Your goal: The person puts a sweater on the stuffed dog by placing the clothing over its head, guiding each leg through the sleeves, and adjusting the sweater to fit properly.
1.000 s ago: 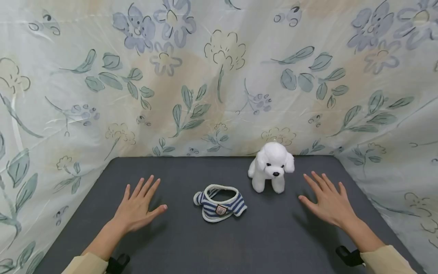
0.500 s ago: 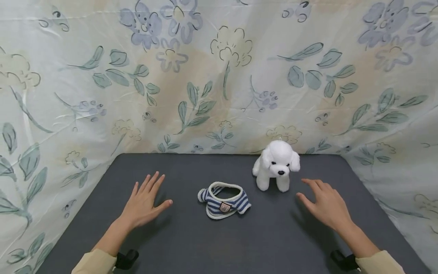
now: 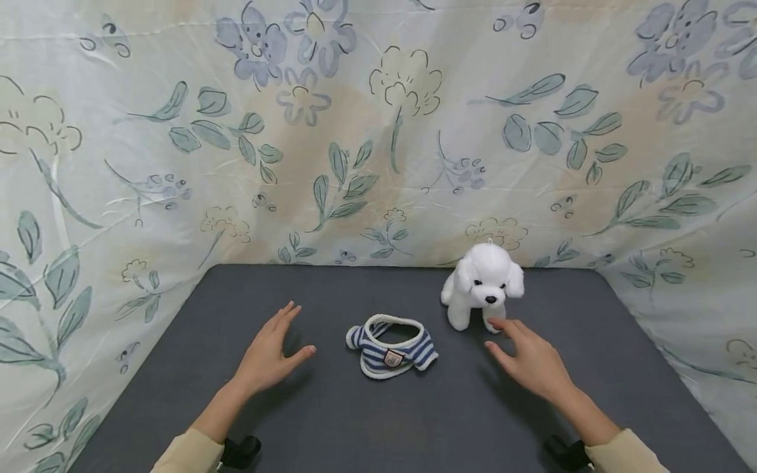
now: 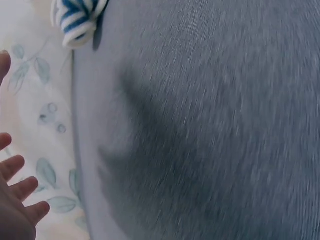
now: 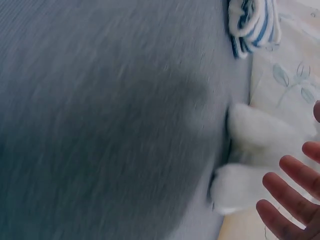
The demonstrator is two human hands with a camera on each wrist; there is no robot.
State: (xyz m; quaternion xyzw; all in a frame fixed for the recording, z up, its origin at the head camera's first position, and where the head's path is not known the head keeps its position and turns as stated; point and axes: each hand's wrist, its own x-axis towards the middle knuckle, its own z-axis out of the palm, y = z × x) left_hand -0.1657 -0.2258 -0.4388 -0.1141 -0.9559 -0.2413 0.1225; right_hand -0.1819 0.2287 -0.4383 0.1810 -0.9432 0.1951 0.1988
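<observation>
A small blue-and-white striped knit doll shirt [image 3: 392, 358] with a badge on its front lies on the dark table, its white-trimmed neck opening facing up. Behind it to the right stands a white plush dog [image 3: 486, 282], upright and facing me. My left hand [image 3: 269, 351] hovers left of the shirt, fingers extended and thumb spread, holding nothing. On the other side, my right hand [image 3: 532, 360] is above the table just in front of the dog, its fingers overlapping a front paw in the head view. Nothing is between its fingers and thumb.
The dark grey table [image 3: 378, 427] has rounded far corners. A floral curtain [image 3: 355, 131] hangs close behind it and along both sides. Black straps [image 3: 241, 453] sit at both wrists below the light sleeves [image 3: 189, 453].
Both hands have moved inward, the left toward the shirt and the right to the front of the dog. The shirt and dog stay in place on the table while the head view shifts slightly.
</observation>
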